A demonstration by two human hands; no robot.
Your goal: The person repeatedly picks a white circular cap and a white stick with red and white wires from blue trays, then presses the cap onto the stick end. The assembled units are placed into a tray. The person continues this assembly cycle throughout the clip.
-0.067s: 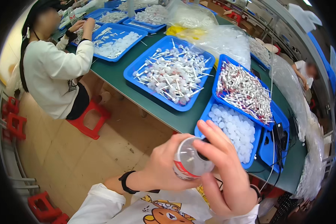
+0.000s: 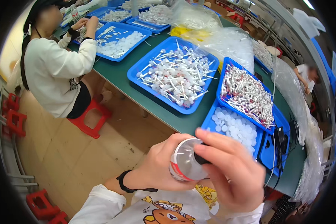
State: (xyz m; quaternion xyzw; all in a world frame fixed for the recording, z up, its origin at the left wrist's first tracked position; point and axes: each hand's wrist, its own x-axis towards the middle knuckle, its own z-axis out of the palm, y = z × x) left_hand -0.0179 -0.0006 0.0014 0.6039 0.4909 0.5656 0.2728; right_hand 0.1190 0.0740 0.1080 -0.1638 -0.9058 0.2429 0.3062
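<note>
A clear plastic bottle [image 2: 184,160] with a red and white label is tilted in front of my chest. Wrapped round its body is my left hand [image 2: 153,168], with a black band at the wrist. The bottle's black cap [image 2: 200,156] points to the right. At that cap, the bent fingers of my right hand [image 2: 237,170] close round its side; my thumb is partly hidden and the hand is slightly blurred. Beyond my hands, a blue tray [image 2: 209,127] holds round whitish translucent pieces.
Another blue tray [image 2: 222,102] of thin white sticks rests over its far edge. A larger blue tray [image 2: 132,76] of capped white sticks sits on the green table [image 2: 114,76]. A co-worker [image 2: 58,59] handles pieces at the left. Black cables [image 2: 278,149] lie at the right.
My right hand has shifted a little to the right and turned, its fingers drawn closer round the cap. My left hand keeps its hold on the bottle. The whole view has shifted slightly.
</note>
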